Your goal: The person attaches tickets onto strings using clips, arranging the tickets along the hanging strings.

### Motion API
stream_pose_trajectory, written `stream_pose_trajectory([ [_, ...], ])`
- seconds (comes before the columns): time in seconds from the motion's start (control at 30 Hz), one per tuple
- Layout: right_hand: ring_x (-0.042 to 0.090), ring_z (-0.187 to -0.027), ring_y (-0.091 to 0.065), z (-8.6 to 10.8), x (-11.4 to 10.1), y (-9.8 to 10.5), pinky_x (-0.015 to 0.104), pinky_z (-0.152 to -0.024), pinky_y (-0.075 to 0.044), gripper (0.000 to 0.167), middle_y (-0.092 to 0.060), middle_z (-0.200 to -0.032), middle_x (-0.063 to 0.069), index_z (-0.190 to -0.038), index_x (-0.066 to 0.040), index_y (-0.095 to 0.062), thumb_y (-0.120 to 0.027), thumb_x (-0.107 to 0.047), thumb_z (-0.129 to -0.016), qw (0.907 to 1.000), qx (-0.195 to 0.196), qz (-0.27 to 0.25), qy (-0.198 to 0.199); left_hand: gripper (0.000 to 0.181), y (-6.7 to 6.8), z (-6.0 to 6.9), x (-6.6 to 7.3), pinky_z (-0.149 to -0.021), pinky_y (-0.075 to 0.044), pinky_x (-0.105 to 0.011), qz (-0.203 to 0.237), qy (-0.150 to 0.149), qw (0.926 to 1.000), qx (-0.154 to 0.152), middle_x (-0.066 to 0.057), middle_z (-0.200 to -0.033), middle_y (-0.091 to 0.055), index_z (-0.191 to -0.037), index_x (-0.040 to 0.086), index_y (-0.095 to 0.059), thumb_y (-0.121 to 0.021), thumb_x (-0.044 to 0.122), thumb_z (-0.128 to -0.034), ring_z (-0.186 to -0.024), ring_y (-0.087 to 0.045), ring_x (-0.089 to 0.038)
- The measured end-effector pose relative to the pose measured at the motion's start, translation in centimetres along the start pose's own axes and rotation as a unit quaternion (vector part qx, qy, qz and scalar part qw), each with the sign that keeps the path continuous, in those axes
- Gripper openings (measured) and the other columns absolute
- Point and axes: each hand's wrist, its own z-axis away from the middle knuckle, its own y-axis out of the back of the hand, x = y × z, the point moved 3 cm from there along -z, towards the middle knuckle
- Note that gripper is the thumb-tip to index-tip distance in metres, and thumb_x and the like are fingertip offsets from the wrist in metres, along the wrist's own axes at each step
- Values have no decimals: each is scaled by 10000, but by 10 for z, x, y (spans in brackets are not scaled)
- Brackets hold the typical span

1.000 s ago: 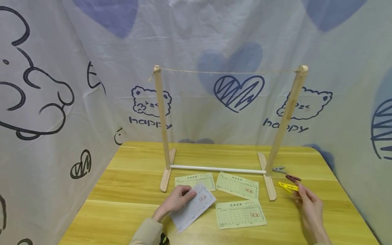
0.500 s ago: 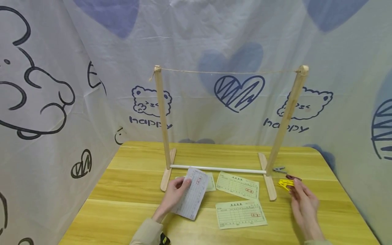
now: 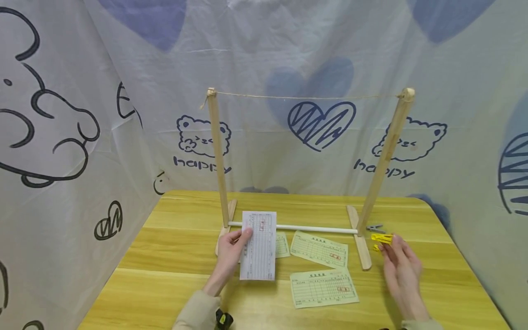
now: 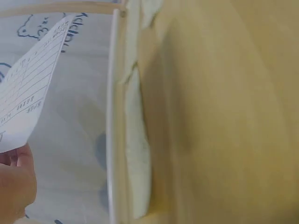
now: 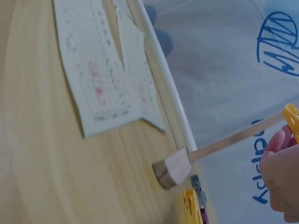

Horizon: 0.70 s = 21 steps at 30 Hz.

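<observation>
My left hand point(image 3: 229, 256) pinches a white printed slip point(image 3: 261, 261) near its left edge, holding it upright above the table; in the left wrist view the slip point(image 4: 32, 79) rises from the fingertips. A yellow clothespin point(image 3: 382, 238) is between the thumb and fingers of my right hand point(image 3: 402, 270), raised off the table. In the right wrist view that clothespin point(image 5: 293, 120) is partly cut off by the frame's edge. On the table lie another yellow clothespin point(image 5: 190, 207), a grey one point(image 3: 374, 228) and a dark red one point(image 5: 204, 215).
A wooden stand has a left post point(image 3: 218, 160), a right post point(image 3: 385, 160) and a string point(image 3: 305, 97) tied between their tops. A white rod point(image 3: 313, 228) joins the feet. Pale green slips point(image 3: 324, 288) lie in front, one partly behind the white slip. A printed curtain point(image 3: 264, 50) hangs behind.
My left hand has lifted the white slip and turned it from slanted to upright. My right hand has raised the yellow clothespin and moved slightly left, away from another yellow one on the table.
</observation>
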Motion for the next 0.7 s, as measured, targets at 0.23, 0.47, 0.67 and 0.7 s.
stream_pose_trajectory([
  [0.23, 235, -808, -667, 6, 4, -15, 310, -778, -594, 122, -658, -968, 101, -1025, 29, -684, -571, 10, -982, 9990, -249, -367, 92, 341, -2, -2, 23, -640, -608, -245, 405, -120, 9991, 66, -13, -887, -761, -1142, -93, -685, -654, 211, -992, -729, -720, -108],
  [0.47, 208, -886, -652, 10, 10, -34, 285, -799, -573, 156, -627, -1072, 92, -1103, 15, -675, -596, -31, -977, 9994, 61, -327, 97, 325, -6, -4, 44, -640, -610, -255, 810, -158, 9965, 159, 46, -846, -770, -1168, -71, -675, -665, 195, -982, -726, -726, -122],
  [0.67, 210, -967, -625, 11, 14, -54, 289, -871, -537, 150, -578, -1113, 99, -1112, 21, -640, -595, -28, -978, 9980, 165, -606, 28, 280, -10, -8, 58, -655, -602, -248, 1064, -299, 9936, 238, 37, -867, -766, -1136, -22, -711, -701, 194, -959, -746, -723, -120],
  [0.7, 215, -979, -627, 11, 14, -57, 292, -887, -534, 145, -576, -1117, 104, -1105, 27, -642, -593, -21, -978, 9976, 114, -689, 20, 264, -11, -8, 61, -659, -601, -246, 1124, -344, 9928, 239, 32, -874, -765, -1125, -15, -717, -705, 187, -955, -751, -721, -121],
])
